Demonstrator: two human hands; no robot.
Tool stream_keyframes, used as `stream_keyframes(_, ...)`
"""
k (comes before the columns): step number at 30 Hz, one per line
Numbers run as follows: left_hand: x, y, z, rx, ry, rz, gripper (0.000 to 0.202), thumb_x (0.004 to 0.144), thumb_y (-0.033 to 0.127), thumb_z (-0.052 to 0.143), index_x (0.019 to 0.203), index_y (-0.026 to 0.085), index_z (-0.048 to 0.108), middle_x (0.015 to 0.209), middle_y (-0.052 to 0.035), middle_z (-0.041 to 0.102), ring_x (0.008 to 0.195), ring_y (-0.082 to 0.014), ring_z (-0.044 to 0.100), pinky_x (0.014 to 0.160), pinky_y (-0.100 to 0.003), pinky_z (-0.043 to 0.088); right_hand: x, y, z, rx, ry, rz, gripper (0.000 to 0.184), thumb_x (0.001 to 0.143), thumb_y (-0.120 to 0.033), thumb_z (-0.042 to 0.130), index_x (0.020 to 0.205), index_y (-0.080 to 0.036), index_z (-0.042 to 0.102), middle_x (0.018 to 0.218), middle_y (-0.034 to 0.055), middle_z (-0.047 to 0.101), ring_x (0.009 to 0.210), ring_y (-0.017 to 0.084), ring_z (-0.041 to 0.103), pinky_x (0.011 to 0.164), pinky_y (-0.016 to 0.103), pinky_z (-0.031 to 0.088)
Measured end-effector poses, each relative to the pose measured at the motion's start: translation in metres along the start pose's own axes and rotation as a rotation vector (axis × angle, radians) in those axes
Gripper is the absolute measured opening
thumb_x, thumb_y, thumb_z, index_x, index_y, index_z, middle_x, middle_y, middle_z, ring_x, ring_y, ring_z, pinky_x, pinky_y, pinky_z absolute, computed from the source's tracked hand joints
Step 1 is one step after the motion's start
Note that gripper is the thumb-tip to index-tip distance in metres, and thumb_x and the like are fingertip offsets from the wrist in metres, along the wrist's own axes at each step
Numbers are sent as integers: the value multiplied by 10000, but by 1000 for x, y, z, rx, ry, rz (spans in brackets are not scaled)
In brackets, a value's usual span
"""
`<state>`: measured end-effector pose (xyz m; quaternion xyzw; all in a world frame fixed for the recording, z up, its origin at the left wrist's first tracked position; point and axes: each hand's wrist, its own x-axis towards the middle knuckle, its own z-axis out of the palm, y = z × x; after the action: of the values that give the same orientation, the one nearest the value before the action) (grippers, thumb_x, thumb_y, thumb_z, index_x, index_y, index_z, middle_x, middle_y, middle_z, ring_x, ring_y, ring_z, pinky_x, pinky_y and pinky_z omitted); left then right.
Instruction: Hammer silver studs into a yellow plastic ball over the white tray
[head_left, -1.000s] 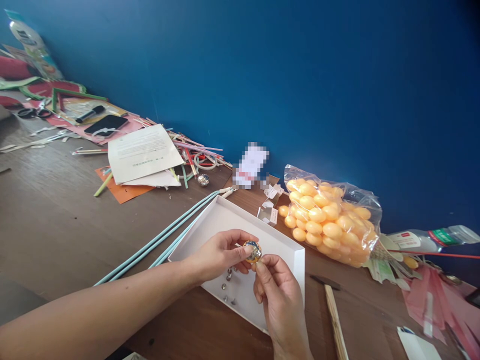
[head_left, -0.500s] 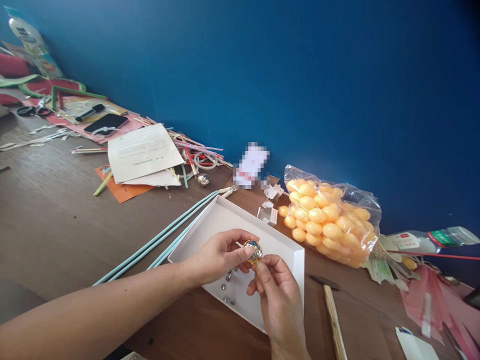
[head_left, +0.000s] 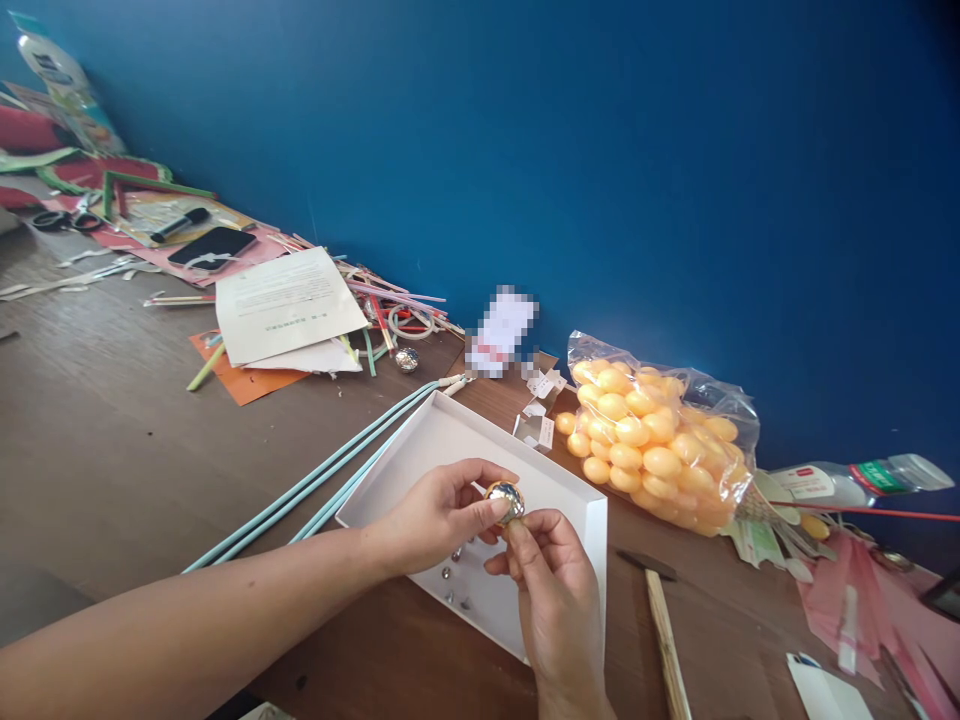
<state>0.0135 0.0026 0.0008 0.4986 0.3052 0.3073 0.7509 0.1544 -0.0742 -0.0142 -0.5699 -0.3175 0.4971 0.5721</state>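
Note:
My left hand [head_left: 442, 515] grips a shiny silver ball [head_left: 507, 497] between thumb and fingers; some orange-gold shows at its edge. Thumb and forefinger of my right hand [head_left: 551, 575] are pinched together at the ball's lower right side, and whatever small thing lies between them is hidden. Both hands are over a shallow white box tray [head_left: 517, 467]. Several small silvery pieces [head_left: 446, 573] lie on its floor, partly behind my left hand.
Right of the tray lie a hammer [head_left: 664, 630] and a clear bag of orange plastic eggs [head_left: 637, 430]. Light-blue sticks [head_left: 322, 480] run along its left. Another silver ball [head_left: 406, 359] sits near papers [head_left: 289, 305]. A blue wall [head_left: 525, 150] rises behind.
The ball has turned slightly in my left hand, showing a smoother silver face. My right fingers have shifted a little at its edge. The camera view has moved slightly.

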Motion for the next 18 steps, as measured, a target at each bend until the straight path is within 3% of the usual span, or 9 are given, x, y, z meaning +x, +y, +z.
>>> stream_keyframes(3,0,-1,0,-4,-7,5,419,793,451,656,1069,145,581,825,-56,664,705,-140,605,685,-289,486,-1,-1,2,8,8,5,269,785,-428,715,787,-213,552,565,-68,480,651,154,612,607,275,485)
stream_keyframes(8,2,-4,0,-39,-30,-12,435,801,465,645,1081,136,588,833,-65,667,690,-134,597,694,-304,487,2,-1,4,40,-5,-18,253,796,-401,715,806,-224,535,559,-82,488,514,95,490,560,265,481)
stream_keyframes(18,4,1,-2,-196,-16,-93,497,722,477,728,1058,126,629,821,-43,657,648,-106,599,694,-275,476,-1,-2,0,104,-110,-65,190,934,-399,538,900,-218,586,770,-26,563,597,83,461,588,264,496)
